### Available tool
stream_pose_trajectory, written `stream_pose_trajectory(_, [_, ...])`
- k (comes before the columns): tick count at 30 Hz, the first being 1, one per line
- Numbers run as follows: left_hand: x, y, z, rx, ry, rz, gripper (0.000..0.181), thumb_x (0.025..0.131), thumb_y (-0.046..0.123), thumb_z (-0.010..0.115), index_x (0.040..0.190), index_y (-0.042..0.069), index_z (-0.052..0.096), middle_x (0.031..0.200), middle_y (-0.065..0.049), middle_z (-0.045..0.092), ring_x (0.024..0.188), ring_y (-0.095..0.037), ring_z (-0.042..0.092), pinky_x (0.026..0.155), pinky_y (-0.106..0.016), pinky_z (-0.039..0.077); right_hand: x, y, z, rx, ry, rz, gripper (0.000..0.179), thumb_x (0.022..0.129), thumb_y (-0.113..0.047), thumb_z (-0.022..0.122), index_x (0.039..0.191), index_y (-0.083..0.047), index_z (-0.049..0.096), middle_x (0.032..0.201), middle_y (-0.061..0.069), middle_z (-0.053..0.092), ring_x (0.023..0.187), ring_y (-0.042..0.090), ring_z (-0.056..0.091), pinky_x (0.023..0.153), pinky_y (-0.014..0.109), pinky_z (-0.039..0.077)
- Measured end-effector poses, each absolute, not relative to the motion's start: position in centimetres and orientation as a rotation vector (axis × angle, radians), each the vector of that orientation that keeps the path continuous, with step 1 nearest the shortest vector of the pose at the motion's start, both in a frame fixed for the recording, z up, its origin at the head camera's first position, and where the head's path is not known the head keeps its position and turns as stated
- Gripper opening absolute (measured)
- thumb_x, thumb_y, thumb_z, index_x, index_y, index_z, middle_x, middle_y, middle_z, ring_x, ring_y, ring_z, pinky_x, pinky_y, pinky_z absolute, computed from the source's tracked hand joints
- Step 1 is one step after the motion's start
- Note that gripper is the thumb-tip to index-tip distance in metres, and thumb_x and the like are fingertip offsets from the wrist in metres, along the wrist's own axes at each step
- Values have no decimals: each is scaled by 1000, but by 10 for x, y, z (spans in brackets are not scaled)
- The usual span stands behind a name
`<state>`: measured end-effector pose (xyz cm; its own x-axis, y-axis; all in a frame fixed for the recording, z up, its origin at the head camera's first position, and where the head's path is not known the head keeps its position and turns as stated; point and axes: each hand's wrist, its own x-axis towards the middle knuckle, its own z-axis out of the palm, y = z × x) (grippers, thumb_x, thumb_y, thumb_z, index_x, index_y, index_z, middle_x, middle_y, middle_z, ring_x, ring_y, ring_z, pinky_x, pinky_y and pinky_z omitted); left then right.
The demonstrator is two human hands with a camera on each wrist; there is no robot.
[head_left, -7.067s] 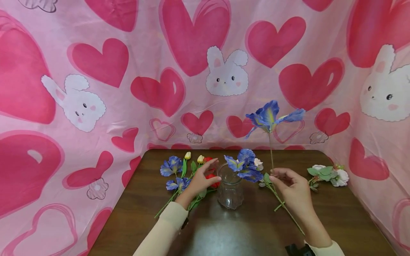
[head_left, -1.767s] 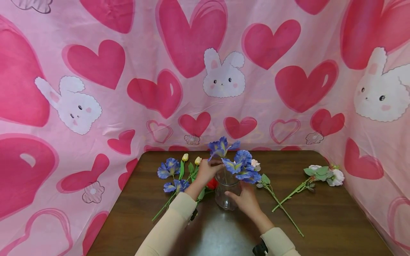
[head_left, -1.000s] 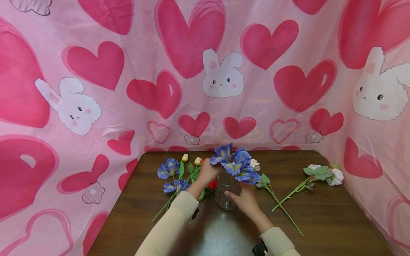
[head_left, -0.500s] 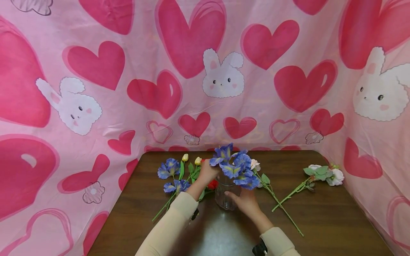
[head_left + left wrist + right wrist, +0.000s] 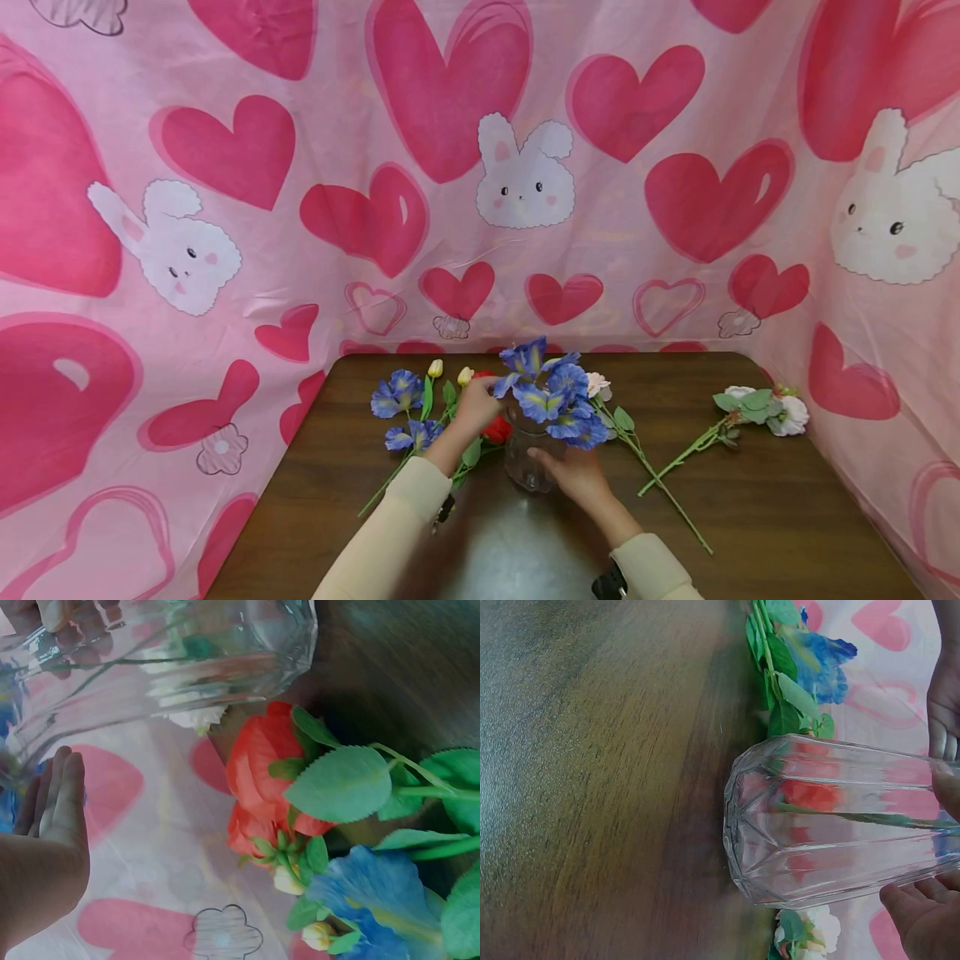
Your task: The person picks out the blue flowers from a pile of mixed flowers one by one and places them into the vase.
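A clear glass vase [image 5: 522, 468] stands upright on the table, and my right hand [image 5: 579, 477] grips its side, thumb in front. Blue irises [image 5: 538, 402] sit in its mouth, heads leaning over the rim to the right. Through the glass in the right wrist view, a green stem [image 5: 855, 817] runs down inside. My left hand [image 5: 477, 405] is at the left of the rim, beside the iris petals; in the left wrist view its fingers [image 5: 69, 791] are straight and grip nothing.
Left of the vase lie blue irises [image 5: 397, 393], yellow tulip buds [image 5: 436, 367] and red roses [image 5: 497, 430]. To the right, white roses [image 5: 789, 416] and a pale rose [image 5: 596, 385] lie with stems crossing on the brown table [image 5: 750, 517]. A pink heart-print cloth [image 5: 622, 200] hangs behind.
The iris my right hand held up earlier is now in the vase, and that hand has moved onto the glass. My left hand has just drawn slightly left from the blooms, which have tilted right.
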<state>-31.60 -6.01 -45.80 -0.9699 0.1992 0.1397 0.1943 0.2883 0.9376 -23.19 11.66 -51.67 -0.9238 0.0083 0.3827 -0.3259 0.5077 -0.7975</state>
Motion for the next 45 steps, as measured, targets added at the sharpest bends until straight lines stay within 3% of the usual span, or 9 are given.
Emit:
stream_pose_trajectory(5, [-314,-70,-458,330,2526,1778,25,85,15,72,106,1,74,91,-7,71,83,-19,65,74,-35,54,-232,116,-516,235,-2419,1386,73,78,-19,83,133,11,45,130,27,53,121,43,49,97,56,41])
stream_pose_trajectory(10, [-307,-80,-450,317,2285,1917,29,90,13,70,113,-4,69,100,-13,70,89,-25,68,80,-38,55,-233,116,-518,227,-2432,1395,77,79,-21,83,137,10,42,135,27,50,125,43,45,99,57,38])
stream_pose_trajectory(15, [-297,-97,-432,348,2258,1902,29,90,6,68,115,-9,66,102,-20,69,93,-37,68,78,-38,56,-233,116,-518,227,-2442,1375,77,79,-22,82,136,10,42,135,27,50,125,43,45,99,57,38])
stream_pose_trajectory(21, [-297,-120,-433,300,2294,1879,31,89,13,71,116,-3,68,107,-21,69,93,-26,69,80,-37,55,-232,115,-518,229,-2417,1386,74,78,-21,83,133,11,45,130,27,53,122,42,48,98,55,40])
stream_pose_trajectory(28, [-293,-143,-446,219,2350,1893,28,90,13,70,113,-3,69,106,-17,69,93,-28,69,80,-38,55,-232,115,-520,236,-2423,1366,74,78,-21,83,133,10,45,131,27,53,123,43,48,98,56,40])
stream_pose_trajectory(35, [-291,-170,-460,138,2401,1935,28,89,10,70,112,-7,68,100,-21,70,87,-28,70,82,-48,53,-233,115,-520,220,-2461,1374,72,80,-25,82,132,9,47,131,26,53,123,42,48,98,55,40])
stream_pose_trajectory(45, [-284,-207,-488,21,2888,1494,20,88,12,72,102,-2,73,91,-9,72,85,-23,67,73,-38,55,-233,115,-520,188,-2501,1377,76,81,-29,80,135,9,43,135,26,50,125,42,46,98,56,40])
